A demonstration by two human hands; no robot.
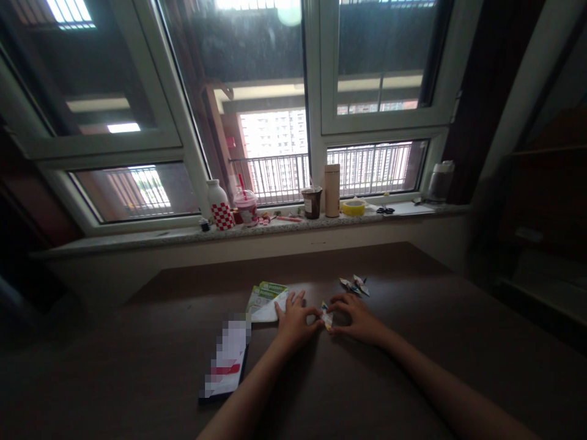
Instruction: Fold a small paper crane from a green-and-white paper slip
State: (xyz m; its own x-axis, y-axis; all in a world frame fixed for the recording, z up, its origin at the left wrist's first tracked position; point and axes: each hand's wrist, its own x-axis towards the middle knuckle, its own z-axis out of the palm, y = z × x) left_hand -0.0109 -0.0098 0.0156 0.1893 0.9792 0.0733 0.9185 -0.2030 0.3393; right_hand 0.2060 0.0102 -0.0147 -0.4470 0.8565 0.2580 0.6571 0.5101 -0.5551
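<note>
A small folded paper piece [326,319], white with yellow and blue patches, is between my two hands over the dark brown table. My left hand [295,322] pinches its left side with thumb and forefinger, while the other fingers stretch over the leaflets. My right hand [356,318] curls its fingers around the right side and grips it. Beyond my right hand lie several similar pointed folded papers [355,285], close together. Green and white printed leaflets [263,299] lie beside my left hand, partly beneath its fingertips.
A flat, blurred-out rectangular object [227,360] with a dark edge lies left of my left forearm. Along the window sill [275,229] stand a checkered bottle [221,208], a pink cup [246,208], a brown cup [312,203], a tan flask [332,190], yellow tape [353,208] and black-handled scissors [385,210].
</note>
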